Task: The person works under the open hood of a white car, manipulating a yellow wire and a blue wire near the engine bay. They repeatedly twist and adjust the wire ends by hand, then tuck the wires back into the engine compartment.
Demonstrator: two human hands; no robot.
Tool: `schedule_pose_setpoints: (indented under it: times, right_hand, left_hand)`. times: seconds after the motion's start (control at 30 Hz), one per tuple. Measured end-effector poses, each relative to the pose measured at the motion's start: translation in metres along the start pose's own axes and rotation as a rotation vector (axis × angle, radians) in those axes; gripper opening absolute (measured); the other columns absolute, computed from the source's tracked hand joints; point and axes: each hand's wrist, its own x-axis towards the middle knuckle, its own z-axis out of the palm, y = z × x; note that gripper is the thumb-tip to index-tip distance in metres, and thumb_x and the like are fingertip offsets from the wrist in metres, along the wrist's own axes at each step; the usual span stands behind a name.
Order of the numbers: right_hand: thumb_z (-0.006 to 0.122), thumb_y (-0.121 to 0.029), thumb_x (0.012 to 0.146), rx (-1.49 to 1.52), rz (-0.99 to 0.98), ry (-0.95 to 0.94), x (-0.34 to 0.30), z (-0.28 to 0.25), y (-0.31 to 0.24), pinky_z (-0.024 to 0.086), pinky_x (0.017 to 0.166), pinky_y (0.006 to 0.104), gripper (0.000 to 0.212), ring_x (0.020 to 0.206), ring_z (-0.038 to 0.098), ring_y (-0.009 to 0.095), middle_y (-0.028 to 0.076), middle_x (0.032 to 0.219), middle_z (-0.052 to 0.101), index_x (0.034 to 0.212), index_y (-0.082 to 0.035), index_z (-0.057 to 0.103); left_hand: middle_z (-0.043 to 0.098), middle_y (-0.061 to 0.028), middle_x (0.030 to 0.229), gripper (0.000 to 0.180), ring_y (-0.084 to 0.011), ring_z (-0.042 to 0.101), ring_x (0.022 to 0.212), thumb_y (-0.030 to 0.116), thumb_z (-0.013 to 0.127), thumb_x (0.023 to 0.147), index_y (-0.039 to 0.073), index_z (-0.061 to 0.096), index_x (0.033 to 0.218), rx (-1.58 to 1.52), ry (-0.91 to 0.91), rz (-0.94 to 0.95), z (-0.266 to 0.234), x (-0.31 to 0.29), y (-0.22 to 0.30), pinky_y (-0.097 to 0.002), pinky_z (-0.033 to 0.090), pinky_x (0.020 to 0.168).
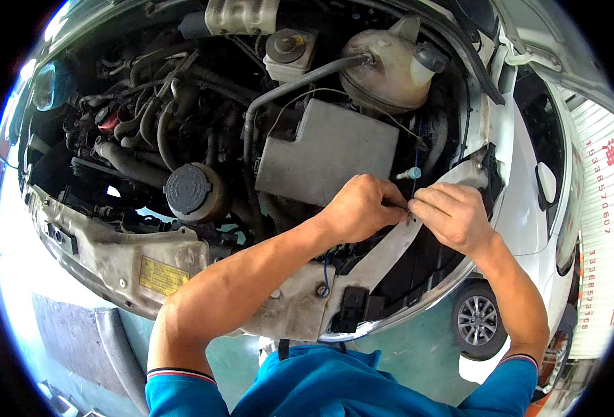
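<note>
My left hand [364, 208] and my right hand [453, 217] meet over the inner edge of the white fender [390, 250] at the right of an open engine bay. Both are closed, with thumbs and fingertips pinched close together. What they pinch is small and mostly hidden by the fingers. Just above the fingertips sits a small light-blue plug-like piece [410, 173], with a thin blue wire close to it. To the left of my left hand lies a flat grey box cover [328, 154].
A yellowed coolant tank [390, 69] stands behind the box, with a fluid reservoir [289, 52] beside it. Further left are a black round cap [189, 191] and several hoses [161, 128]. A yellow label [163, 275] marks the front panel. A white car [529, 201] stands at the right.
</note>
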Motion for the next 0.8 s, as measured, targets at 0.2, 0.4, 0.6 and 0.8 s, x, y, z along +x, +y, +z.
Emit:
schedule_pose_setpoints:
  times: [0.2, 0.4, 0.6, 0.8]
  right_hand:
    - [0.073, -0.012, 0.078, 0.111, 0.121, -0.104, 0.003, -0.007, -0.003, 0.053, 0.06, 0.035, 0.013, 0.073, 0.067, 0.025, 0.008, 0.086, 0.069, 0.085, -0.002, 0.068]
    - [0.065, -0.017, 0.089, 1.186, 1.385, -0.244, 0.008, 0.004, -0.012, 0.05, 0.061, 0.0318, 0.021, 0.066, 0.063, 0.015, 0.009, 0.076, 0.068, 0.084, 0.003, 0.068]
    - [0.075, -0.004, 0.085, 0.904, 1.012, -0.03, -0.005, 0.021, -0.016, 0.056, 0.082, 0.033, 0.034, 0.088, 0.072, 0.019, 0.015, 0.101, 0.074, 0.115, 0.006, 0.065]
    - [0.077, -0.001, 0.083, 0.703, 0.889, 0.001, -0.002, 0.038, -0.026, 0.059, 0.083, 0.0358, 0.038, 0.092, 0.076, 0.024, 0.018, 0.097, 0.076, 0.117, 0.004, 0.06]
  left_hand:
    - [0.075, -0.0154, 0.096, 0.023, -0.0225, 0.071, 0.084, 0.015, 0.078, 0.086, 0.0, 0.078, 0.102, 0.028, -0.007, 0.05, 0.003, 0.002, -0.005, -0.0348, 0.055, 0.08]
    - [0.076, -0.0159, 0.098, 0.023, -0.0238, 0.072, 0.085, 0.017, 0.077, 0.086, 0.0, 0.078, 0.103, 0.142, 0.031, 0.078, 0.0, -0.003, 0.003, -0.0357, 0.056, 0.082]
    - [0.077, -0.0184, 0.098, 0.026, -0.0246, 0.073, 0.087, 0.017, 0.075, 0.087, -0.001, 0.077, 0.106, 0.071, 0.052, -0.024, -0.007, 0.0, 0.002, -0.0358, 0.057, 0.084]
    - [0.076, -0.0183, 0.101, 0.031, -0.0236, 0.073, 0.09, 0.011, 0.073, 0.085, -0.001, 0.073, 0.113, 0.153, 0.136, 0.022, -0.009, -0.002, -0.003, -0.0354, 0.057, 0.085]
